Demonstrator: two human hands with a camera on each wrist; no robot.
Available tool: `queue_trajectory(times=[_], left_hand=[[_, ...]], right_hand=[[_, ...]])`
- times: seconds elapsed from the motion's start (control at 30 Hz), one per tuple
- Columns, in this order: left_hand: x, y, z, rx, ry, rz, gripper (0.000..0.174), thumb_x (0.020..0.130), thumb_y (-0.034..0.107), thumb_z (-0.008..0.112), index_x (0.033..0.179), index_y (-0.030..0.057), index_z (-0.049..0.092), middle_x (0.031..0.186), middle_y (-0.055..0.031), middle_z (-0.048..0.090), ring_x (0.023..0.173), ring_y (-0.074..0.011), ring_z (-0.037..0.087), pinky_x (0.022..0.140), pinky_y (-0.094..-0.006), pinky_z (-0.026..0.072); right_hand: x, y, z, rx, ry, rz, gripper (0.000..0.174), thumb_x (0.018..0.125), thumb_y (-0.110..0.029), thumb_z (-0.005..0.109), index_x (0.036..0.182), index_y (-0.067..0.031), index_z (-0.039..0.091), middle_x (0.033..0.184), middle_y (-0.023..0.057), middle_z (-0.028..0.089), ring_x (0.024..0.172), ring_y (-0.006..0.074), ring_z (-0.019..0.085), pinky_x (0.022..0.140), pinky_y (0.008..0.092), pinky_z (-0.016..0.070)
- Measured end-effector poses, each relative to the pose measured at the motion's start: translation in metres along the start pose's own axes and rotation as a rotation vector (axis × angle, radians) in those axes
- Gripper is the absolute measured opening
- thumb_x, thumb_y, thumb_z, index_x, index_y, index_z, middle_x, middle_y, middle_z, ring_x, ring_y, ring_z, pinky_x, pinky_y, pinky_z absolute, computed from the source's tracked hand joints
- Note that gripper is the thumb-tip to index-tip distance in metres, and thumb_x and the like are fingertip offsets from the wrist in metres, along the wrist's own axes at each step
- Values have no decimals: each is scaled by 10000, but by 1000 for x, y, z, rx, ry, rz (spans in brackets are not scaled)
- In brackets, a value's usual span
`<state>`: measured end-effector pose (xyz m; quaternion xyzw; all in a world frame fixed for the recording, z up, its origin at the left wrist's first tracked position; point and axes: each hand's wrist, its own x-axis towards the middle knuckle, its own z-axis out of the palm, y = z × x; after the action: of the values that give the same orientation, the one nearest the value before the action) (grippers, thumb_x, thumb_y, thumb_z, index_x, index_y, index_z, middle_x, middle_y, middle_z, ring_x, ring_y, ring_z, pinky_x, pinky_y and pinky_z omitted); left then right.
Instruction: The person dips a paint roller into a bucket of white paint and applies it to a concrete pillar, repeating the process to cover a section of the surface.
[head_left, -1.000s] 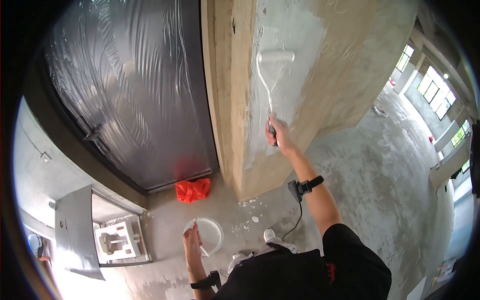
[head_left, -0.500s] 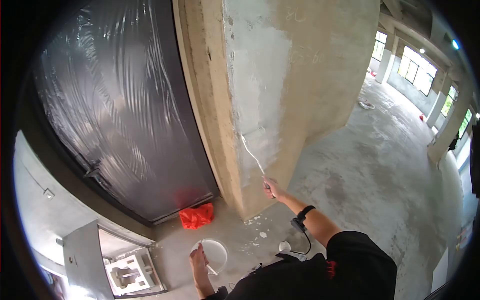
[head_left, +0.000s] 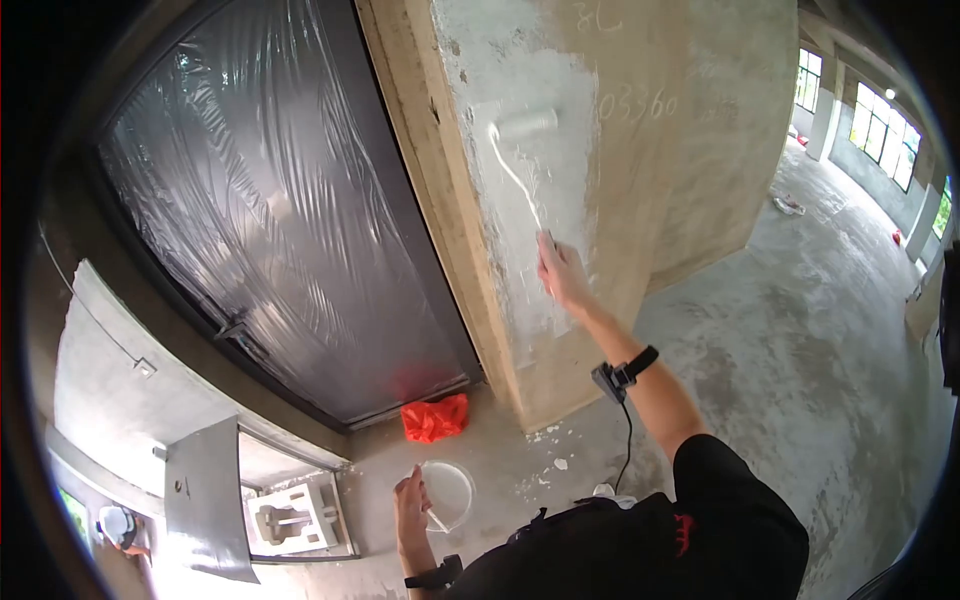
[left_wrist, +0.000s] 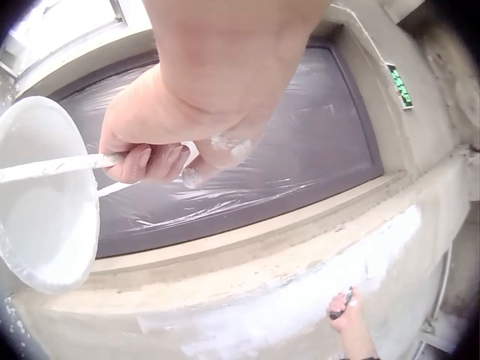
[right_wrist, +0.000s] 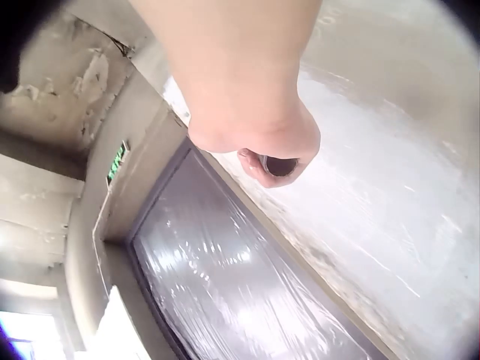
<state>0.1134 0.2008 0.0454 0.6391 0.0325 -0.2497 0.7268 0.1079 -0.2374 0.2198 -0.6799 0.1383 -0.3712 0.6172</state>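
Rolling white coating high on the column [head_left: 650, 230] — the right hand [head_left: 562, 272] has its fingers wrapped round the dark grip of the paint roller [head_left: 527, 123], whose sleeve lies flat on the wet patch near its top. The left hand [head_left: 410, 497] hangs low, fingers curled round the thin handle [left_wrist: 52, 166] of the white bucket [head_left: 452, 492], down by the floor near a red bag [head_left: 435, 418].

Risks, as I judge them:
- The sleeve runs close to the column's left edge. A drift that way would smear the bare frame beside the plastic-wrapped door [head_left: 270, 220].
- A loaded sleeve held above the hand may drip down its wire arm.
- The bucket looks tilted in the left wrist view — a slack grip could slop it.

Half a second back the roller sat low on the column with the arm stretched down. Now it is up near the top of the patch. The left hand and bucket are much where they were.
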Motion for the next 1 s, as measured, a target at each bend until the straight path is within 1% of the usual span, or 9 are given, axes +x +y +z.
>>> queue_trajectory(times=[0.07, 0.13, 0.2, 0.33, 0.47, 0.63, 0.7, 0.9, 1.0], left_hand=[[-3, 3, 7, 8, 44, -36, 355, 880, 328, 625, 652, 133, 435, 511, 71, 309, 391, -43, 243, 372, -223, 202], [-3, 4, 13, 11, 81, -71, 355, 879, 329, 627, 654, 132, 436, 511, 70, 314, 390, -43, 245, 371, -225, 203], [-3, 4, 18, 8, 104, -90, 358, 879, 332, 627, 654, 127, 440, 506, 68, 318, 388, -46, 247, 368, -232, 204], [-4, 2, 31, 22, 152, -131, 361, 881, 335, 626, 654, 122, 442, 503, 67, 313, 387, -50, 246, 365, -239, 202], [-7, 2, 46, 17, 124, -142, 368, 889, 327, 615, 642, 127, 430, 503, 68, 305, 393, -51, 247, 372, -237, 204], [-13, 0, 59, 33, 116, -123, 372, 902, 310, 601, 630, 138, 414, 510, 71, 293, 403, -44, 238, 379, -232, 201], [-12, -6, 60, 25, 38, -51, 380, 863, 378, 651, 672, 117, 452, 515, 72, 299, 393, -49, 258, 371, -223, 221], [-14, -7, 72, 19, 44, -77, 375, 864, 376, 650, 664, 139, 438, 519, 81, 289, 403, -43, 256, 383, -222, 219], [-13, -6, 73, 10, 47, -85, 372, 866, 375, 648, 666, 140, 439, 519, 82, 284, 404, -42, 258, 383, -222, 224]], right_hand=[[12, -47, 7, 81, -63, 27, 545, 936, -506, 432, 569, -107, 378, 479, -25, 359, 384, 87, 324, 361, 262, 268], [30, -76, 7, 102, -88, 27, 544, 932, -513, 436, 572, -111, 369, 482, -28, 352, 378, 87, 316, 356, 260, 264], [49, -93, 4, 173, -199, 68, 533, 912, -571, 447, 641, -114, 401, 493, -39, 354, 374, 66, 324, 359, 235, 280], [60, -106, -3, 173, -242, 52, 526, 907, -571, 461, 661, -109, 416, 500, -38, 365, 376, 64, 332, 361, 232, 289], [37, -58, -14, 104, -232, 46, 543, 913, -572, 443, 639, -103, 432, 489, -24, 395, 363, 74, 358, 356, 237, 310], [-14, 16, -30, 145, -253, 150, 541, 930, -540, 428, 596, -116, 399, 472, -24, 378, 372, 72, 348, 352, 246, 296], [-32, 46, -43, 157, -274, 291, 521, 931, -537, 431, 620, -121, 402, 482, -32, 376, 376, 60, 325, 354, 235, 280], [-71, 118, -65, 236, -356, 479, 500, 923, -553, 436, 666, -126, 397, 498, -43, 344, 377, 59, 302, 357, 231, 256], [-88, 138, -72, 276, -395, 565, 502, 918, -560, 440, 669, -126, 399, 493, -42, 331, 373, 61, 304, 354, 233, 257]])
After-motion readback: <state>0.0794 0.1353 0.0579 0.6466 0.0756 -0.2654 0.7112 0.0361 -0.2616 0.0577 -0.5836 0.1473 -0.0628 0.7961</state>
